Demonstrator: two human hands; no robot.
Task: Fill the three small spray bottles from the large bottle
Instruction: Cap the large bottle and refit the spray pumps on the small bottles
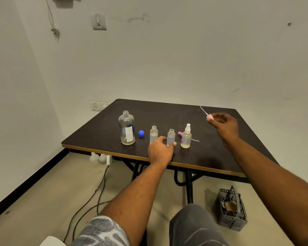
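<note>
Your left hand grips the uncapped middle spray bottle, part-filled and clear; your right hand pinches a pink sprayer head with its dip tube.

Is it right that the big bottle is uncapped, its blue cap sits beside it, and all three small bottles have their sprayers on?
Not quite. In the head view only the rightmost small bottle has a sprayer on; the other two are open. The big bottle is uncapped, blue cap beside it.
</note>
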